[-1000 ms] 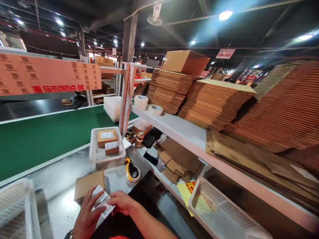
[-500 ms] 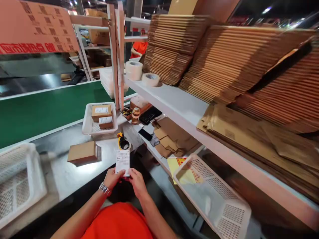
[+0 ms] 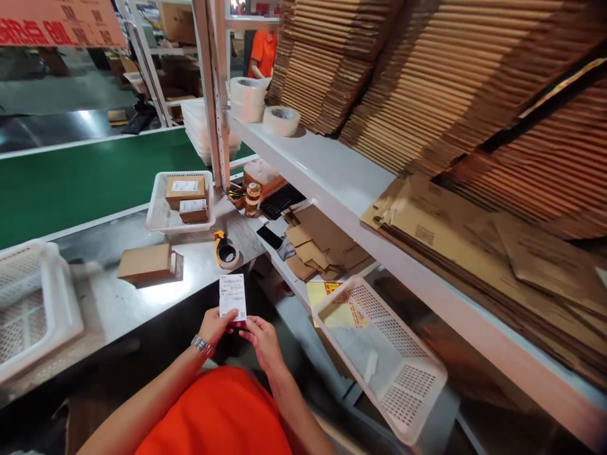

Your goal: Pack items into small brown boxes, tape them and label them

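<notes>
A white printed shipping label (image 3: 232,296) is pinched at its lower left edge by my left hand (image 3: 216,327), thumb on top. My right hand (image 3: 262,340) has its curled fingertips at the label's lower right corner; its grip there is partly hidden. Just beyond the label, a yellow-and-black tape dispenser (image 3: 220,248) with a roll of tape lies on the metal table (image 3: 102,243). To the left sits a closed brown carton (image 3: 145,264). Behind it, a white plastic basket (image 3: 150,218) holds two small labelled cartons (image 3: 186,188).
A white basket (image 3: 40,303) stands at far left, another white basket (image 3: 429,379) at lower right. Overhead on the right, a shelf (image 3: 327,170) bears stacked flat cardboard (image 3: 455,101) and tape rolls (image 3: 281,120). A phone (image 3: 269,236) and keyboard (image 3: 281,201) lie below. A green conveyor (image 3: 95,180) runs behind.
The camera view has tilted down, so the table and shelf sit higher. My right thumb has slid off the label's face to its corner, while my left hand keeps its hold.
</notes>
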`<state>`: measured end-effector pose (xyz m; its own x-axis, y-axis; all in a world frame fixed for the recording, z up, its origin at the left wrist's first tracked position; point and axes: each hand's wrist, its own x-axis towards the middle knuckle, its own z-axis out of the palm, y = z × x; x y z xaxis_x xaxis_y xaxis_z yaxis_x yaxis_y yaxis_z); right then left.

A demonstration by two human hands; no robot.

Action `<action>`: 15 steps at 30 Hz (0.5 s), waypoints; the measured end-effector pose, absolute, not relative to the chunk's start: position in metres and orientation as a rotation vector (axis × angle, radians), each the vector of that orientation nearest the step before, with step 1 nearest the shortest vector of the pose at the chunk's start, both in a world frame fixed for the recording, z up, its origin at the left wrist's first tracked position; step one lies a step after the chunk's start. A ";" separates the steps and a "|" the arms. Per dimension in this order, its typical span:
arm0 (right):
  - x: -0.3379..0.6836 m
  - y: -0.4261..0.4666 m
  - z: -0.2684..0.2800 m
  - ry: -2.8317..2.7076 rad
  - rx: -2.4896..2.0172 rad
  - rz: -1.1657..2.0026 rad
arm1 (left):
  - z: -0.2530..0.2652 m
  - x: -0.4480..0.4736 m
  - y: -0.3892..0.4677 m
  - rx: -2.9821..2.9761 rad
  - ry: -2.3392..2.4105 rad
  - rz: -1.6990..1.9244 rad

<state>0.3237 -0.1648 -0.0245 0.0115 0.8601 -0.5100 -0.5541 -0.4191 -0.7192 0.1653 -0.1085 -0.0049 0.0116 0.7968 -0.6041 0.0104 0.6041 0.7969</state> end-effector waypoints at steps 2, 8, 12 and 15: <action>0.326 -0.165 -0.025 -0.392 -1.192 1.646 | -0.002 0.168 -0.111 0.658 1.445 0.744; 0.329 -0.162 -0.027 -0.491 -1.235 1.626 | -0.005 0.169 -0.114 0.615 1.394 0.770; 0.329 -0.159 -0.032 -0.608 -1.271 1.571 | -0.020 0.165 -0.114 0.716 1.376 0.658; 0.328 -0.156 -0.036 -0.642 -1.322 1.516 | -0.029 0.159 -0.115 0.971 1.547 0.609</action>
<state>0.3276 -0.1562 -0.0358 0.0796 0.9039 -0.4202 -0.3272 -0.3745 -0.8676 0.1589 -0.1153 -0.0287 -0.0048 0.8425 -0.5387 0.2493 0.5227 0.8153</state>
